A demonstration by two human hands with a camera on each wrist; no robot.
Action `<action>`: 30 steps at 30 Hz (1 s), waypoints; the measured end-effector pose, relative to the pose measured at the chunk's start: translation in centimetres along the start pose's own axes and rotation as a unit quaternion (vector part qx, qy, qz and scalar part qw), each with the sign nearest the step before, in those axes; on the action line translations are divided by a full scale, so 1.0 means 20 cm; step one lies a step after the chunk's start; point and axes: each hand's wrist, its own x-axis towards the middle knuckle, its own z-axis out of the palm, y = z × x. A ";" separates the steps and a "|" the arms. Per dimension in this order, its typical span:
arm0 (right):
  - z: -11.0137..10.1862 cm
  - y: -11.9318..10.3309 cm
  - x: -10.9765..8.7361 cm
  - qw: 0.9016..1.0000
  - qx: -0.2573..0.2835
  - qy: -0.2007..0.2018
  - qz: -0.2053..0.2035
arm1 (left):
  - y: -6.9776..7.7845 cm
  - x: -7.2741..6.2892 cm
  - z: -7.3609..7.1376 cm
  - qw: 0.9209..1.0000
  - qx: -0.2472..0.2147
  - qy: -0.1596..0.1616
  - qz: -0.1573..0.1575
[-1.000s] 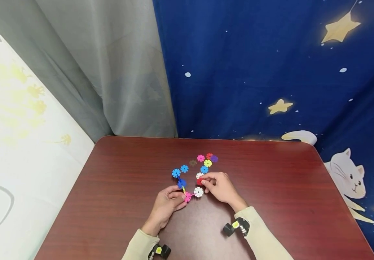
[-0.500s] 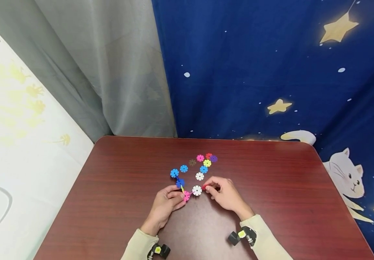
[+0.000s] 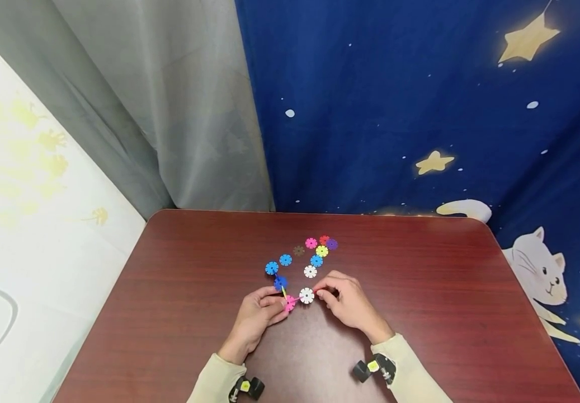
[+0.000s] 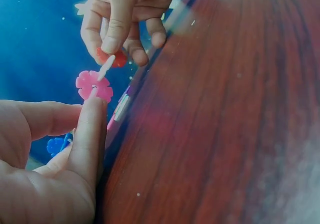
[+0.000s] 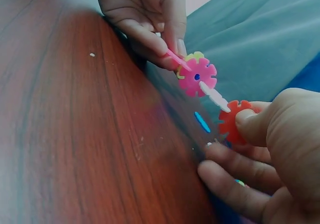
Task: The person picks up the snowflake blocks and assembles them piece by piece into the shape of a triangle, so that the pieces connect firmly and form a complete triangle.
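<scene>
My left hand (image 3: pixel 259 316) pinches a pink notched disc (image 3: pixel 290 303) of a linked chain of snowflake-shaped building discs. Farther along the chain are a yellow disc (image 3: pixel 283 292), a dark blue disc (image 3: pixel 280 282) and a light blue disc (image 3: pixel 272 268). Toward the right, another pink disc (image 5: pixel 197 76) leads to a white disc (image 3: pixel 307 295) at the chain's end. Between thumb and fingers, my right hand (image 3: pixel 348 299) pinches a red disc (image 5: pixel 235 122), its notched edge meeting the white disc. Whether the two are fully slotted together, I cannot tell.
Loose discs lie beyond the hands: white (image 3: pixel 310 271), light blue (image 3: pixel 316 261), yellow (image 3: pixel 322 251), purple (image 3: pixel 332 244), red (image 3: pixel 324 239), pink (image 3: pixel 311 243), brown (image 3: pixel 298 251) and another light blue disc (image 3: pixel 286 259). Curtains hang behind the brown table (image 3: pixel 194 252).
Starting beside the loose white disc, my right hand has brought the red disc nearer to me, up to the white disc at the chain's end. My left hand has kept its pinch almost in place.
</scene>
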 end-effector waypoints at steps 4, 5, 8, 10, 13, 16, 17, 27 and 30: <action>0.02 0.01 0.00 0.999 0.053 -0.003 0.001 | 0.00 0.00 0.00 1.000 -0.012 0.001 -0.003; 0.02 0.02 0.01 0.998 0.056 0.000 -0.002 | 0.00 0.00 0.00 1.000 -0.014 0.002 -0.004; 0.04 0.03 0.01 0.999 0.041 0.021 -0.015 | 0.00 0.00 0.00 1.000 -0.012 0.001 -0.004; 0.04 0.04 0.01 0.999 0.027 0.035 -0.031 | 0.00 0.00 0.00 1.000 -0.009 0.001 -0.005; 0.05 0.06 0.01 0.997 0.016 0.049 -0.054 | 0.00 0.00 0.00 1.000 -0.007 -0.001 -0.007; 0.05 0.06 0.02 0.996 0.007 0.054 -0.070 | 0.01 0.01 0.00 1.000 -0.006 -0.002 -0.010; 0.05 0.06 0.02 0.996 0.008 0.053 -0.070 | 0.01 0.01 0.00 1.000 -0.006 -0.002 -0.010; 0.02 0.03 0.01 1.000 0.023 0.007 -0.018 | 0.00 0.00 0.00 1.000 -0.024 -0.003 -0.013; 0.03 0.03 0.00 0.999 0.034 0.008 -0.008 | -0.01 0.00 0.00 0.999 -0.032 -0.008 -0.011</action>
